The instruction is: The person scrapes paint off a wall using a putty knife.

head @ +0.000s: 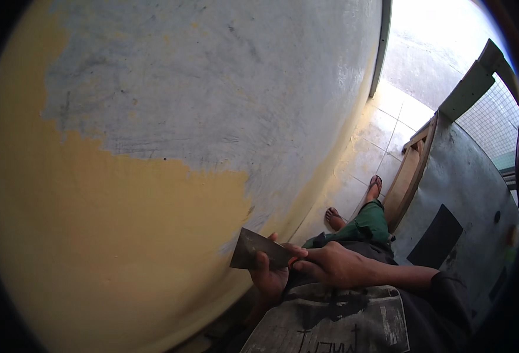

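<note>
A broad putty knife with a flat metal blade (251, 251) is held low in front of my body. My right hand (341, 264) grips it near the handle, where a bit of orange-red shows; the rest of the handle is hidden. My left hand (270, 280) clasps the blade, thumb on the upper face and fingers behind it. Beyond the blade rises a wall with yellow paint (162, 212) along its left and lower parts. A large bare grey patch (197, 97) with a ragged border spreads over the rest, marked with dark scuffs and yellow specks.
Pale floor tiles (380, 121) bear yellowish dust along the wall's foot. On the right stands a grey-topped surface (466, 176) with a wooden frame (411, 181); a dark rectangular sheet (436, 236) lies on it. A wire-mesh panel (491, 119) and a bright doorway are farther off.
</note>
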`<state>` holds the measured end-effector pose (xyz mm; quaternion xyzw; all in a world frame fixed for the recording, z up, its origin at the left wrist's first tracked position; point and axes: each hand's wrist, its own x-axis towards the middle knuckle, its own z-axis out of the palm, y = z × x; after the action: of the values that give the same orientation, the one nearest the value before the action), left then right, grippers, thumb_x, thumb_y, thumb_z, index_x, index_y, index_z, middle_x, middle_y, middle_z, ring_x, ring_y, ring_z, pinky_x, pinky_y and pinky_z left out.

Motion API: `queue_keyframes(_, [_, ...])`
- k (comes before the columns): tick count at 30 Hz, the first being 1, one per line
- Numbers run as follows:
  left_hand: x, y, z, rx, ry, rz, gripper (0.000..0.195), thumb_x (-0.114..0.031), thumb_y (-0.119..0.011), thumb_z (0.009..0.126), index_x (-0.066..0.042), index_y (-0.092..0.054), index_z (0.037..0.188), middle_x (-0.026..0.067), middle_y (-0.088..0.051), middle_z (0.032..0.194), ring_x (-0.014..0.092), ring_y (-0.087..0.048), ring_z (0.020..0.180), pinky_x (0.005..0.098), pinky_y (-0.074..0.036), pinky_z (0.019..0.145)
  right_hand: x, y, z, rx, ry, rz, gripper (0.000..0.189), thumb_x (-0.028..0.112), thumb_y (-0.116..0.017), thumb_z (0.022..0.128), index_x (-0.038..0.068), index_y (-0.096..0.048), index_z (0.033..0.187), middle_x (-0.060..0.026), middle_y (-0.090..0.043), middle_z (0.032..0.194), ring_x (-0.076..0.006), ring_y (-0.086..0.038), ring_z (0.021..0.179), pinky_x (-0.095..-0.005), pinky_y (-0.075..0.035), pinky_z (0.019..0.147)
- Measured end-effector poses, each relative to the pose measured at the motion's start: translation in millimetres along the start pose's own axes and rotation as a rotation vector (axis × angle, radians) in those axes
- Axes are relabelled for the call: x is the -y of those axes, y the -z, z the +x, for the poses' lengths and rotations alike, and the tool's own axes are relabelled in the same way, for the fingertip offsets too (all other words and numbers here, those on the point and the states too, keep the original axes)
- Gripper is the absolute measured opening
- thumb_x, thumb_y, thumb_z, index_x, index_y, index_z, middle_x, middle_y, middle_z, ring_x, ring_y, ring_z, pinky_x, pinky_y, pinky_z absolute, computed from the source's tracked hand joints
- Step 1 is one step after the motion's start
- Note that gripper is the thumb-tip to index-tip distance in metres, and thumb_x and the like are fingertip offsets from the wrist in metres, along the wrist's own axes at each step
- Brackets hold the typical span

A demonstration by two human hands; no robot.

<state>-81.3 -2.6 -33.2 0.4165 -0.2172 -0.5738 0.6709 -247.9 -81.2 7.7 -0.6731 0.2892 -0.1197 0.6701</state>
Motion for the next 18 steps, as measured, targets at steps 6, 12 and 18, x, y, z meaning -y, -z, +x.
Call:
queue_keyframes(6, [2.3, 4.5, 4.0, 0.084, -0.019, 0.005, 0.052, -0.039, -0.036, 0.097, -0.001, -0.037, 0.133, 0.0316, -0.061, 0.095, 0.041, -0.062, 0.09, 0.0474, -0.045, 0.088, -4.1, -2.4, -0.4, -0.018, -0.001, -0.003, 0.033, 0.032, -0.048, 0.094, 0.006, -0.064, 0.106, -0.0225, -0.06, 0.067, -0.039, -0.062, 0.067, -0.0439, -0.049, 0.065])
queue_keyframes(12, [3.3, 6.5, 2.9, 0.136, -0.086, -0.127, 0.053, -0.039, -0.036, 0.097, -0.001, -0.037, 0.133, 0.0322, -0.061, 0.094, 0.041, -0.062, 0.089, 0.049, -0.046, 0.085, 3.9, 3.9, -4.4, 0.0, -0.01, -0.003, 0.033, 0.033, -0.048, 0.094, 0.007, -0.063, 0.107, -0.0225, -0.061, 0.069, -0.0395, -0.062, 0.069, -0.0442, -0.048, 0.066])
queue_keyframes(18, [2.4, 4.0, 1.6, 0.065, -0.096, -0.013, 0.052, -0.042, -0.031, 0.098, -0.003, -0.034, 0.133, 0.0265, -0.062, 0.093, 0.038, -0.064, 0.081, 0.0505, -0.05, 0.08, 1.2, 2.6, 2.5, -0.005, 0.07, -0.026, 0.033, 0.033, -0.049, 0.093, 0.007, -0.062, 0.107, -0.0222, -0.061, 0.069, -0.0389, -0.062, 0.068, -0.0437, -0.049, 0.065])
